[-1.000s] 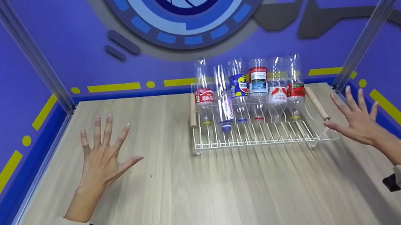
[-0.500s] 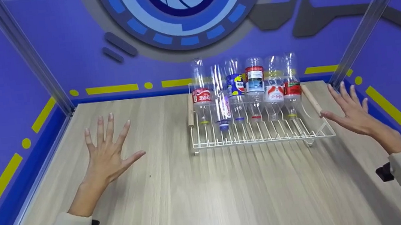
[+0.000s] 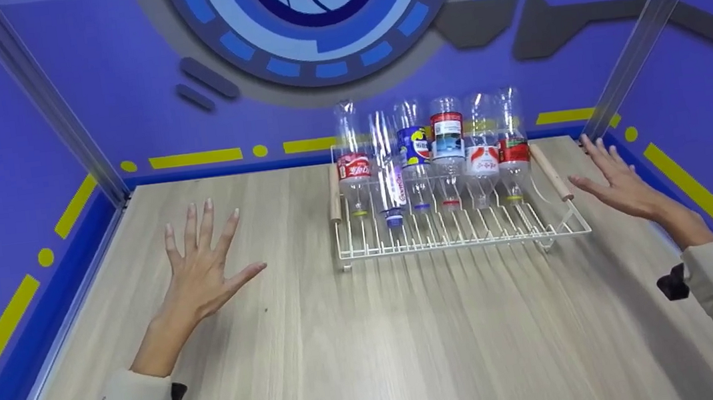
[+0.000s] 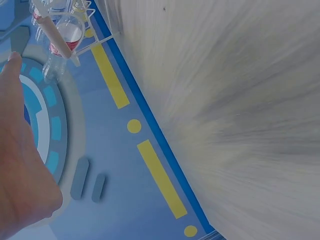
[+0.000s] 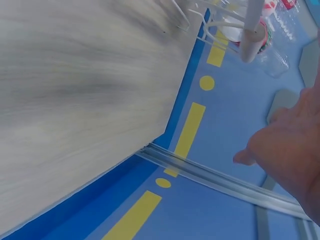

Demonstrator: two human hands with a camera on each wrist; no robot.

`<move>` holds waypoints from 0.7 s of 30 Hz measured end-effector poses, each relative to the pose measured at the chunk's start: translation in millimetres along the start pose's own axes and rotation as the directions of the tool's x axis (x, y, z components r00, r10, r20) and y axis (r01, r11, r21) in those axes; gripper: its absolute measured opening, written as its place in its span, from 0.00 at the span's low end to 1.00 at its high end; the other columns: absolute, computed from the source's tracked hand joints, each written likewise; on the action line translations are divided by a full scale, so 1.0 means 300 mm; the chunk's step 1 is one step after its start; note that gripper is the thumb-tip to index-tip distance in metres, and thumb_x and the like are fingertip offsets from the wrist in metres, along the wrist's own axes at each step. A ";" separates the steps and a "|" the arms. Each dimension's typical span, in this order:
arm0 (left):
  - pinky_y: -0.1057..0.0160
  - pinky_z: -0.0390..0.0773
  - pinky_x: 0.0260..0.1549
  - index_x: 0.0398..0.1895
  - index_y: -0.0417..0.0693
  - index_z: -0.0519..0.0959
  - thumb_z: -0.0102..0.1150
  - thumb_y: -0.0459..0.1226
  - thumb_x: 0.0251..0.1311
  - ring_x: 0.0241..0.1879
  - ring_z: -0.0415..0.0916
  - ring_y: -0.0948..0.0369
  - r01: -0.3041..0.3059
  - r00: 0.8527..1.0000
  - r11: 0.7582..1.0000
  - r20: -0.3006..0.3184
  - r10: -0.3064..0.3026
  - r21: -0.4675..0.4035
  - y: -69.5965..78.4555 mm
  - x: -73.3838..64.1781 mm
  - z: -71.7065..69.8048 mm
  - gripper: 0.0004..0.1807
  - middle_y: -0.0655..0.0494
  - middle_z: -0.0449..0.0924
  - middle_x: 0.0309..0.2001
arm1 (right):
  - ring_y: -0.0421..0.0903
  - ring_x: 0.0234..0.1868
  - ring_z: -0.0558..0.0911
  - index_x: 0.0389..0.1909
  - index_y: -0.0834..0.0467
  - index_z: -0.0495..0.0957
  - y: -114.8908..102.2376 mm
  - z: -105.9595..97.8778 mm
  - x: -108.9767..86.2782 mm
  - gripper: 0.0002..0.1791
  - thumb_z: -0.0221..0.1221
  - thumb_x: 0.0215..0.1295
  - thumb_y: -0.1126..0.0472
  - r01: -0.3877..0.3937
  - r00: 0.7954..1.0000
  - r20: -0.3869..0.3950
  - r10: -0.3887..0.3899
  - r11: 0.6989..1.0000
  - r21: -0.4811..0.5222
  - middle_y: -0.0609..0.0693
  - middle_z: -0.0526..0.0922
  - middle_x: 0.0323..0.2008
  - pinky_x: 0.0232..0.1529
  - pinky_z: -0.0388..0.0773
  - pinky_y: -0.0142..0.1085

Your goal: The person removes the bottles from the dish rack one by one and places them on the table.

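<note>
My left hand (image 3: 201,278) is spread over the left part of the table, fingers straight and holding nothing. The right hand (image 3: 620,187) is also spread, just right of a white wire rack (image 3: 469,243); its thumb is near the rack's right wooden handle (image 3: 551,171), and I cannot tell whether they touch. Several clear plastic bottles stand cap-down in a row in the rack. Among them are a red-labelled bottle (image 3: 353,165) at the left end, a slim blue-capped bottle (image 3: 390,189), a blue-labelled bottle (image 3: 414,146) and a red-and-green-labelled bottle (image 3: 513,150) at the right end.
The rack stands on a wood-grain table (image 3: 373,346), toward its back right. Blue printed walls enclose the table at the back and both sides. Metal posts rise at the back left corner (image 3: 43,101) and back right corner (image 3: 652,25).
In the head view my left hand has shifted slightly right. The right hand has moved a little up and left. The whole scene has slid slightly left, while the bottles keep their places in the rack.
</note>
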State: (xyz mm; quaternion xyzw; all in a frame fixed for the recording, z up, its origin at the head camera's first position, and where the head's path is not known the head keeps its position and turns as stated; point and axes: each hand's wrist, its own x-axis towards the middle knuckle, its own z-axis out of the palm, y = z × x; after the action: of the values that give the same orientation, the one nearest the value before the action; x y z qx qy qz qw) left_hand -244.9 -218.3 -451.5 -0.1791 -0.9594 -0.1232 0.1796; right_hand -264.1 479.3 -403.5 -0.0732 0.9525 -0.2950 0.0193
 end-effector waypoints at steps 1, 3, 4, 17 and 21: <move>0.27 0.27 0.72 0.83 0.58 0.49 0.60 0.66 0.59 0.82 0.31 0.38 0.006 1.000 1.000 0.012 -0.006 -0.011 0.002 0.002 0.003 0.54 0.40 0.38 0.83 | 0.70 0.78 0.22 0.81 0.42 0.24 -0.001 -0.005 0.006 0.47 0.46 0.78 0.40 -0.002 1.000 0.009 0.001 1.000 0.019 0.63 0.21 0.80 0.66 0.20 0.77; 0.27 0.27 0.72 0.84 0.57 0.47 0.60 0.65 0.60 0.82 0.30 0.38 0.022 0.999 0.999 0.044 -0.020 -0.047 0.006 0.006 0.012 0.55 0.41 0.36 0.84 | 0.72 0.79 0.26 0.81 0.40 0.24 -0.001 -0.012 0.014 0.46 0.46 0.79 0.41 -0.014 1.000 0.029 0.012 0.999 0.052 0.62 0.23 0.81 0.67 0.26 0.79; 0.27 0.27 0.72 0.84 0.56 0.47 0.60 0.64 0.60 0.82 0.30 0.38 0.030 0.998 0.997 0.059 -0.025 -0.074 0.009 0.007 0.019 0.55 0.41 0.36 0.84 | 0.73 0.79 0.29 0.81 0.39 0.23 0.000 -0.014 0.017 0.46 0.45 0.79 0.41 -0.025 0.999 0.042 0.022 0.998 0.064 0.61 0.23 0.81 0.67 0.30 0.79; 0.33 0.31 0.73 0.84 0.55 0.42 0.57 0.54 0.68 0.81 0.41 0.41 0.085 0.990 0.871 0.143 -0.017 -0.483 0.055 0.075 0.071 0.50 0.47 0.49 0.83 | 0.72 0.79 0.39 0.81 0.48 0.21 -0.004 -0.041 0.102 0.43 0.41 0.83 0.47 -0.035 0.996 0.083 0.014 0.967 0.254 0.66 0.32 0.81 0.72 0.42 0.74; 0.32 0.32 0.73 0.84 0.57 0.41 0.53 0.53 0.71 0.80 0.43 0.41 0.110 0.984 0.827 0.177 -0.013 -0.552 0.080 0.112 0.078 0.46 0.48 0.54 0.81 | 0.73 0.79 0.43 0.81 0.49 0.22 -0.018 -0.057 0.134 0.43 0.40 0.82 0.44 -0.061 0.995 0.087 0.039 0.962 0.266 0.69 0.37 0.81 0.73 0.42 0.72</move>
State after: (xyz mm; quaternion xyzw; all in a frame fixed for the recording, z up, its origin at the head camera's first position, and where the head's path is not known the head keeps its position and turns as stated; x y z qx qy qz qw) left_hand -272.1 -179.5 -455.6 -0.2024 -0.8981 -0.3887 0.0352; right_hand -304.5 478.4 -386.0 -0.0577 0.9037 -0.4176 0.0749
